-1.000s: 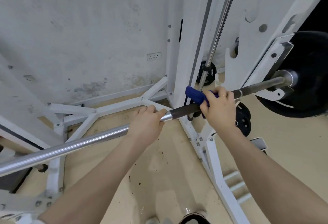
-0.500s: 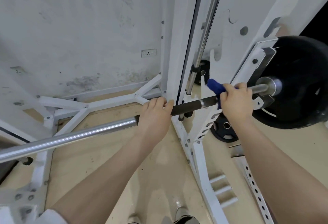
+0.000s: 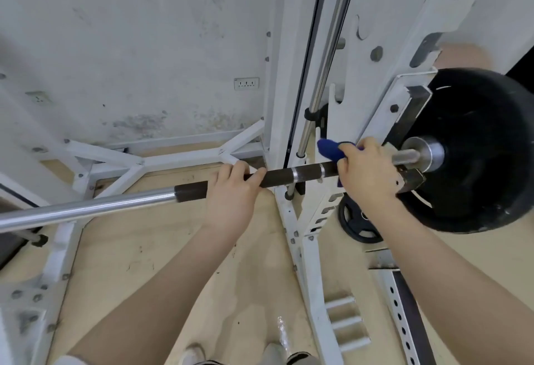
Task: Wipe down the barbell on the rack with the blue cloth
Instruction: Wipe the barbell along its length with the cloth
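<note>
Blue cloth (image 3: 331, 149) was bunched inside the right hand (image 3: 368, 175), which was clamped around the barbell (image 3: 291, 175) close to the inner collar of the loaded sleeve, with a fold of the fabric sticking out to the left past the fingers. The barbell ran across the view from lower left to right, resting on the white rack (image 3: 291, 75); its left stretch was smooth bright steel, and from about the middle it turned into dark knurling broken by a thin silver ring. The left hand (image 3: 231, 195) was wrapped over that dark knurled section, fingers curled across the top of the bar, well apart from the right hand, with the rack's upright standing between the two. Just right of the right hand, the chrome sleeve (image 3: 424, 155) carried a large black weight plate (image 3: 485, 151). A smaller black plate (image 3: 357, 224) leaned low against the rack's base behind the right forearm. A polished guide rod (image 3: 329, 55) rose steeply alongside the upright. The rack's white base braces (image 3: 173, 159) spread over a beige floor (image 3: 161, 255), and behind them stood a stained white wall (image 3: 130, 41) with a socket strip (image 3: 246, 83) mounted on it. Both forearms were bare, and the tips of the person's shoes (image 3: 196, 354) showed at the bottom edge.
</note>
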`<state>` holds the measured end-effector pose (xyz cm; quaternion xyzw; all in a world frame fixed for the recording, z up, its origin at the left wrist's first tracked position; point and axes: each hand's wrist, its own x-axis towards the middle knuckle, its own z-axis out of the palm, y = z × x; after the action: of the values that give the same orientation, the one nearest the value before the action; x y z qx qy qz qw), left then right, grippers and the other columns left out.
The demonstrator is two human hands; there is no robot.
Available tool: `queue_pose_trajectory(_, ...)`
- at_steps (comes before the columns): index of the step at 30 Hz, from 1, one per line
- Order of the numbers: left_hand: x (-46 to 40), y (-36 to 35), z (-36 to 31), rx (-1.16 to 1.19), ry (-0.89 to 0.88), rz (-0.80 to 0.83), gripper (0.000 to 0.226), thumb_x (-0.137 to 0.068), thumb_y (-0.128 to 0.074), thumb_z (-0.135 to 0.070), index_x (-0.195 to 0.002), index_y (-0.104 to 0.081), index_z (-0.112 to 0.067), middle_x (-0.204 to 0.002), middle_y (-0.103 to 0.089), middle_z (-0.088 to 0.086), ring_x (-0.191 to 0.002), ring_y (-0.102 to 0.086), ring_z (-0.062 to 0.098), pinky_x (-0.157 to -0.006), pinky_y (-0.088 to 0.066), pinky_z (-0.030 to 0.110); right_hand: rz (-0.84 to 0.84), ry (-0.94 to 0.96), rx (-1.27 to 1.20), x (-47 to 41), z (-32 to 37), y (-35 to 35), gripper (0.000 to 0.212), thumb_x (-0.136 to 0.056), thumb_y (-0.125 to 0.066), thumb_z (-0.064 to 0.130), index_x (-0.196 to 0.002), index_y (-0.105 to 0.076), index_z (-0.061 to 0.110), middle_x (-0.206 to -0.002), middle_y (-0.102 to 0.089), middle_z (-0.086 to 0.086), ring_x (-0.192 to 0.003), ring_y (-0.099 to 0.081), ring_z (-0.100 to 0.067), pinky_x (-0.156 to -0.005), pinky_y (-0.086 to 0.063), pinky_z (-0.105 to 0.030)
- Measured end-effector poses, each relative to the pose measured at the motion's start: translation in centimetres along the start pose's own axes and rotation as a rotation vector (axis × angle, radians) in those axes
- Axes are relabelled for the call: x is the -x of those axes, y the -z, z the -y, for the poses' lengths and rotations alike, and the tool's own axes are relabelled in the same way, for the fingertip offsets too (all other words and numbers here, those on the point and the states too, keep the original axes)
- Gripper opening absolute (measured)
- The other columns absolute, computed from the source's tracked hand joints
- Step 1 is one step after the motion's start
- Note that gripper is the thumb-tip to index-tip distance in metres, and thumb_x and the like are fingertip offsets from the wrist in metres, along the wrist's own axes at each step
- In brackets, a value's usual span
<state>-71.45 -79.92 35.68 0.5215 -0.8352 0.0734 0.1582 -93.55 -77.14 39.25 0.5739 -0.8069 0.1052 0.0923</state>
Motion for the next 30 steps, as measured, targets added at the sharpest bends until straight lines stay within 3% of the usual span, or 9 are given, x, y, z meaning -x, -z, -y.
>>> queue_pose_trajectory(4, 0.2, 0.4, -0.3, 0.046, 0.027, 0.015, 0.036, -0.064, -0.082, -0.014, -0.098, -0.07, -0.018, -0.08, -0.063, 0.008, -0.067, -0.058, 0.032, -0.058, -0.048, 0.038, -0.017, 0.289, -0.152, 1.7, 3.2, -0.8, 0.022, -0.085, -0.054, 0.02, -0.104, -0.063, 0.013, -0.099, -0.052, -0.014, -0.078, -0.054, -0.03, -0.057, -0.046, -0.034)
queue_pose_trajectory(6, 0.2, 0.6, -0.3, 0.088, 0.021, 0.008, 0.034, -0.068, -0.08, -0.015, -0.099, -0.069, -0.017, -0.081, -0.062, 0.009, -0.069, -0.057, 0.033, -0.057, -0.047, 0.038, 0.024, 0.339, -0.133, 0.6, 1.7, -0.9, 0.027, -0.088, -0.052, 0.023, -0.113, -0.061, 0.018, -0.103, -0.051, -0.011, -0.083, -0.053, -0.027, -0.058, -0.049, -0.035)
queue_pose_trajectory(9, 0.5, 0.6, -0.2, 0.078, 0.019, 0.022, 0.037, -0.068, -0.078, -0.01, -0.103, -0.067, -0.016, -0.085, -0.061, 0.01, -0.074, -0.058, 0.033, -0.062, -0.047, 0.038, 0.009, 0.209, -0.091, -0.2, -0.2, -0.6, 0.03, -0.091, -0.047, 0.026, -0.118, -0.06, 0.02, -0.105, -0.05, -0.009, -0.087, -0.05, -0.026, -0.06, -0.045, -0.032)
queue_pose_trajectory(12, 0.6, 1.4, 0.0, 0.119, 0.009, 0.076, 0.044, -0.082, -0.063, -0.009, -0.125, -0.054, -0.017, -0.107, -0.059, 0.011, -0.096, -0.054, 0.034, -0.079, -0.044, 0.042, -0.026, 0.036, -0.116, 0.2, 2.0, -0.2, 0.03, -0.092, -0.044, 0.027, -0.115, -0.061, 0.018, -0.106, -0.05, -0.009, -0.081, -0.043, -0.022, -0.06, -0.037, -0.03)
queue_pose_trajectory(15, 0.0, 2.8, 1.5, 0.262, 0.008, 0.174, 0.047, -0.093, -0.045, -0.015, -0.139, -0.035, -0.018, -0.125, -0.053, 0.008, -0.112, -0.047, 0.03, -0.091, -0.039, 0.04, 0.023, 0.171, -0.189, 2.5, 7.5, -0.2, 0.026, -0.088, -0.05, 0.027, -0.108, -0.063, 0.017, -0.104, -0.051, -0.01, -0.085, -0.052, -0.026, -0.059, -0.039, -0.032)
queue_pose_trajectory(19, 0.8, 4.5, 4.8, 0.318, 0.082, 0.075, 0.041, -0.087, -0.045, -0.009, -0.128, -0.051, -0.01, -0.12, -0.059, 0.013, -0.11, -0.052, 0.035, -0.09, -0.043, 0.046, 0.078, 0.434, -0.185, 3.8, 12.4, 0.0, 0.023, -0.086, -0.052, 0.026, -0.104, -0.064, 0.018, -0.106, -0.048, -0.01, -0.086, -0.055, -0.029, -0.054, -0.035, -0.03)
queue_pose_trajectory(24, 2.4, 5.2, 9.8, 0.357, 0.24, 0.14, 0.037, -0.086, -0.059, -0.018, -0.122, -0.055, -0.013, -0.112, -0.062, 0.007, -0.106, -0.054, 0.027, -0.09, -0.044, 0.038, 0.161, 0.171, -0.009, 0.3, 10.6, 1.2, 0.027, -0.091, -0.043, 0.03, -0.105, -0.064, 0.019, -0.108, -0.046, -0.007, -0.096, -0.051, -0.026, -0.065, -0.041, -0.032)
queue_pose_trajectory(27, 2.9, 5.3, 11.6, 0.364, 0.302, 0.175, 0.036, -0.088, -0.057, -0.027, -0.122, -0.056, -0.019, -0.101, -0.065, 0.003, -0.097, -0.058, 0.023, -0.082, -0.046, 0.034, 0.165, 0.258, -0.092, 2.6, 15.7, 0.9, 0.031, -0.091, -0.043, 0.035, -0.109, -0.061, 0.018, -0.111, -0.046, -0.007, -0.093, -0.053, -0.026, -0.065, -0.039, -0.032)
queue_pose_trajectory(30, 3.2, 5.3, 12.7, 0.343, 0.169, 0.179, 0.03, -0.089, -0.046, -0.016, -0.111, -0.065, -0.02, -0.098, -0.067, 0.007, -0.093, -0.059, 0.028, -0.073, -0.04, 0.03, 0.166, 0.384, -0.194, 5.5, 20.7, 0.5, 0.031, -0.092, -0.041, 0.032, -0.113, -0.057, 0.017, -0.114, -0.044, -0.006, -0.083, -0.051, -0.025, -0.066, -0.031, -0.032)
